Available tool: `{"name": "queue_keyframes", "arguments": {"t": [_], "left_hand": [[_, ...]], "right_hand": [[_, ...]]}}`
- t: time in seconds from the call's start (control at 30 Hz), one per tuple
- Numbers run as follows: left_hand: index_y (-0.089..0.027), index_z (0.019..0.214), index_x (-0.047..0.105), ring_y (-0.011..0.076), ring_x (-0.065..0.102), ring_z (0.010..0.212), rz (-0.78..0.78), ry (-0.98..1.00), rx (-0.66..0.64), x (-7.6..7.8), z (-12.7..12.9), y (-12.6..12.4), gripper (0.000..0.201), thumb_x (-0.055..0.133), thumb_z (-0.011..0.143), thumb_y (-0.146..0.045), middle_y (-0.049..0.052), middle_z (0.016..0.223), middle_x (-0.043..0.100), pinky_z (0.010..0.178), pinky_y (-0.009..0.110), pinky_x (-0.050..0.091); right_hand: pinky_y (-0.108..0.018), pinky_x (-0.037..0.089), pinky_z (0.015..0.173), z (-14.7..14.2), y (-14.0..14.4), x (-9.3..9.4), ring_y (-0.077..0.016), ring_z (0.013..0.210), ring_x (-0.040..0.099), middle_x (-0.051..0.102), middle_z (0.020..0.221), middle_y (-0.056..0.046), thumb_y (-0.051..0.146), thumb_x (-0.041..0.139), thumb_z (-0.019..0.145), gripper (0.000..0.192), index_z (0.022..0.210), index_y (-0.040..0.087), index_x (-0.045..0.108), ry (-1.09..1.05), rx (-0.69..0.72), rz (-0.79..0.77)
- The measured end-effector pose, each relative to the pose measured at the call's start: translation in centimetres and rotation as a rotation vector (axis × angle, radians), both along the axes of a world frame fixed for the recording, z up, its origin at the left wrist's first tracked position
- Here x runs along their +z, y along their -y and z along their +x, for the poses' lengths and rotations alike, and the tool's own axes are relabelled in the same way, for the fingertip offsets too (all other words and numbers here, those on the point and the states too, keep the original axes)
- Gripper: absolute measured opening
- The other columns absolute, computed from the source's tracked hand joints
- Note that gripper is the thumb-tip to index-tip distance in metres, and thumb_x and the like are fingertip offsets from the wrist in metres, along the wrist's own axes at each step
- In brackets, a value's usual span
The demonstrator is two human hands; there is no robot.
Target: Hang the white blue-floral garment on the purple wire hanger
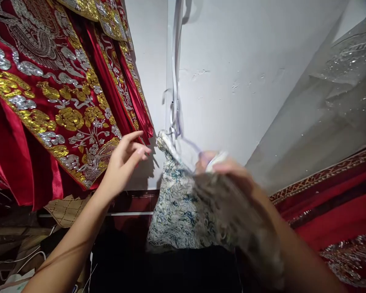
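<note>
A garment with a swirling green, blue and cream pattern (179,203) hangs before the white wall from a pale hanger (172,116). My right hand (232,169) is closed on the garment's upper right part, with a bit of white beside the fingers. That hand and the cloth beneath it are smeared by motion. To the left of the garment, my left hand (125,158) is in the air, fingers loosely bent and apart, holding nothing. A small gap separates it from the garment's left shoulder.
Red clothing with gold and silver sequin embroidery (70,118) hangs on the left. Sheer glittery fabric (311,106) and red trimmed cloth (341,207) fill the right side. White cables (33,256) lie at lower left. A white strap (173,49) runs down the wall (225,81).
</note>
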State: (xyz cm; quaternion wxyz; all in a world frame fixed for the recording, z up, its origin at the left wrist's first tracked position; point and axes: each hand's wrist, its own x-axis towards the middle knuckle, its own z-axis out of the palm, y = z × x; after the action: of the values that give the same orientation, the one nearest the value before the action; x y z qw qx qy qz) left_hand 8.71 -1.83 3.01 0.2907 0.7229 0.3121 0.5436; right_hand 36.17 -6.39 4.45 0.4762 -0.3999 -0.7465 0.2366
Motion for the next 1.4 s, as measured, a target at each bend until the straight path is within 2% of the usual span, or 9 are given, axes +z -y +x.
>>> {"name": "queue_keyframes", "arguments": {"t": [0.13, 0.33, 0.47, 0.63, 0.83, 1.07, 1.2, 1.3, 1.4], "left_hand": [[-0.017, 0.090, 0.069, 0.0165, 0.060, 0.073, -0.187, -0.199, -0.152, -0.4, 2.7, 3.2, 0.029, 0.062, 0.093, -0.045, 0.002, 0.077, 0.066, 0.068, 0.028, 0.048], [-0.017, 0.055, 0.059, 0.0100, 0.041, 0.048, -0.280, -0.184, -0.113, -1.7, 0.9, 5.0, 0.054, 0.051, 0.099, -0.047, 0.001, 0.055, 0.055, 0.048, 0.026, 0.030], [-0.019, 0.044, 0.049, 0.0159, 0.058, 0.058, -0.293, -0.160, -0.178, -0.9, -1.3, 5.1, 0.063, 0.048, 0.100, -0.048, 0.006, 0.062, 0.066, 0.055, 0.028, 0.041], [-0.016, 0.047, 0.055, 0.0181, 0.065, 0.071, -0.313, -0.142, -0.277, -1.3, -0.5, 4.4, 0.062, 0.046, 0.102, -0.045, 0.009, 0.075, 0.073, 0.072, 0.030, 0.049], [-0.015, 0.053, 0.062, 0.0123, 0.055, 0.060, -0.226, -0.175, -0.258, -2.6, -1.0, 3.8, 0.058, 0.047, 0.103, -0.040, 0.003, 0.060, 0.061, 0.067, 0.025, 0.043], [-0.016, 0.051, 0.058, 0.0178, 0.063, 0.068, -0.322, -0.061, -0.412, -2.3, -2.0, 3.3, 0.058, 0.052, 0.099, -0.048, 0.009, 0.071, 0.071, 0.068, 0.029, 0.048], [-0.016, 0.063, 0.059, 0.0173, 0.065, 0.064, -0.500, 0.195, -0.450, -2.9, -1.2, 2.1, 0.047, 0.062, 0.091, -0.053, 0.009, 0.073, 0.073, 0.066, 0.028, 0.052], [-0.015, 0.105, 0.068, 0.0250, 0.073, 0.079, -0.651, 0.414, -0.538, -3.1, -1.3, 0.3, 0.058, 0.062, 0.084, -0.068, 0.014, 0.090, 0.077, 0.081, 0.040, 0.057], [-0.014, 0.124, 0.066, 0.0307, 0.073, 0.102, -0.676, 0.585, -0.348, -3.5, -2.2, -1.2, 0.077, 0.037, 0.090, -0.077, 0.020, 0.112, 0.074, 0.089, 0.051, 0.057]], "right_hand": [[-0.026, 0.054, 0.065, -4.2, 2.3, -2.8, -0.0151, 0.069, 0.067, 0.073, 0.078, 0.001, 0.040, 0.067, 0.091, 0.020, 0.089, 0.021, 0.074, 0.226, 0.569, -0.279], [-0.046, 0.049, 0.097, -1.8, -1.5, -6.0, -0.0322, 0.113, 0.060, 0.067, 0.118, -0.012, 0.043, 0.077, 0.081, 0.050, 0.124, 0.020, 0.064, 0.241, -0.097, 0.235], [-0.053, 0.039, 0.113, -0.8, -3.3, -7.4, -0.0364, 0.138, 0.044, 0.055, 0.141, -0.016, 0.045, 0.077, 0.081, 0.070, 0.141, 0.021, 0.049, 0.303, -0.070, 0.279], [-0.050, 0.050, 0.103, -5.6, -1.1, -9.0, -0.0309, 0.126, 0.056, 0.060, 0.122, -0.013, 0.018, 0.064, 0.087, 0.022, 0.109, 0.022, 0.060, 0.066, -0.033, 0.473], [-0.049, 0.047, 0.106, -5.3, 1.2, -8.2, -0.0281, 0.120, 0.060, 0.065, 0.115, -0.008, 0.021, 0.068, 0.082, 0.027, 0.107, 0.025, 0.061, 0.214, 0.319, 0.675], [-0.070, 0.011, 0.118, -1.0, -1.3, -8.2, -0.0428, 0.147, 0.029, 0.037, 0.158, -0.020, 0.049, 0.073, 0.079, 0.095, 0.157, 0.022, 0.027, 0.687, 0.036, 0.433], [-0.058, 0.035, 0.104, -0.6, -2.6, -9.7, -0.0364, 0.122, 0.051, 0.054, 0.135, -0.015, 0.033, 0.075, 0.074, 0.089, 0.155, 0.029, 0.037, 0.697, -0.071, 0.459], [-0.044, 0.041, 0.088, 0.0, -3.9, -9.3, -0.0288, 0.100, 0.054, 0.057, 0.109, -0.009, 0.028, 0.070, 0.076, 0.077, 0.150, 0.030, 0.048, 0.647, -0.195, 0.518], [-0.041, 0.040, 0.084, 0.9, -5.5, -6.7, -0.0277, 0.096, 0.051, 0.054, 0.104, -0.008, 0.025, 0.065, 0.078, 0.077, 0.153, 0.027, 0.046, 0.612, -0.365, 0.547]]}}
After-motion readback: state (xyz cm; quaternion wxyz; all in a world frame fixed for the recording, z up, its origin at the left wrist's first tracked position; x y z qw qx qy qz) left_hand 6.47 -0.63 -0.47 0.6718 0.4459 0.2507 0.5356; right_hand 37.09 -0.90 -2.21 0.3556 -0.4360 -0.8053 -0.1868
